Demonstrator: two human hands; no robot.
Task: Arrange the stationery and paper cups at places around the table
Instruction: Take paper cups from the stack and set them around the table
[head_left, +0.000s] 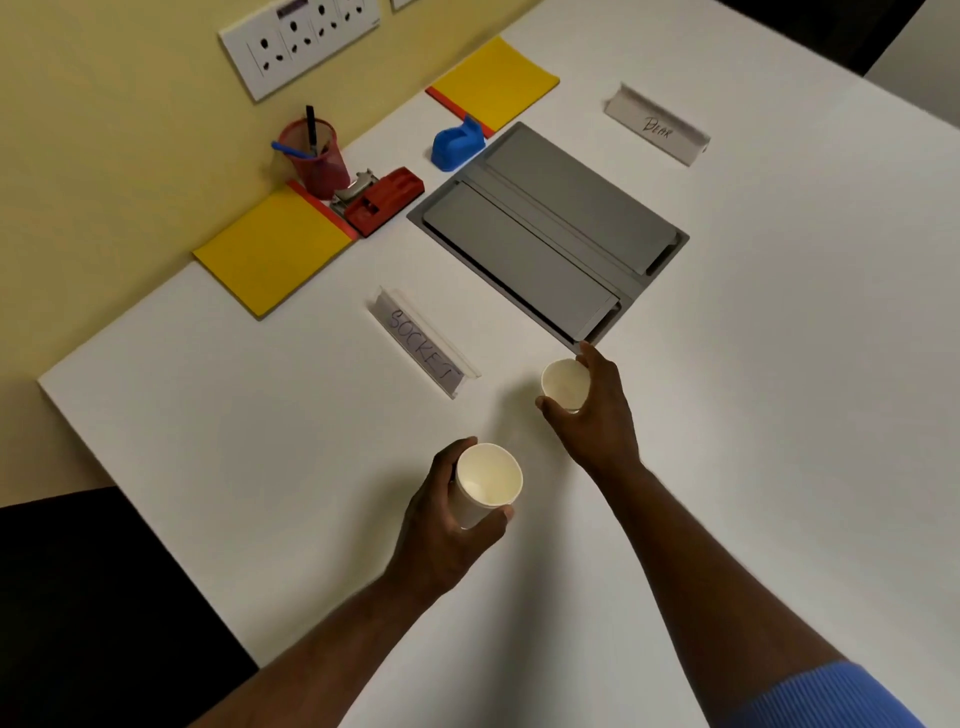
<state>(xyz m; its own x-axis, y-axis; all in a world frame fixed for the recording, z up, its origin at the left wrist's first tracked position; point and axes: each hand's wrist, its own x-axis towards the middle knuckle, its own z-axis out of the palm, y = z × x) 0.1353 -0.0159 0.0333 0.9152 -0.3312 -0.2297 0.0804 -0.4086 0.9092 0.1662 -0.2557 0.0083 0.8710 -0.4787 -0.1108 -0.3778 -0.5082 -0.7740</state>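
white table, card reading "socket" near paper cup.

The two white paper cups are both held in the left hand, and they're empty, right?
No. The head view shows the left hand holding only the nearer white paper cup; the right hand holds the farther white paper cup. Both are empty.

"SOCKET" on near card, "BEAR" on far card
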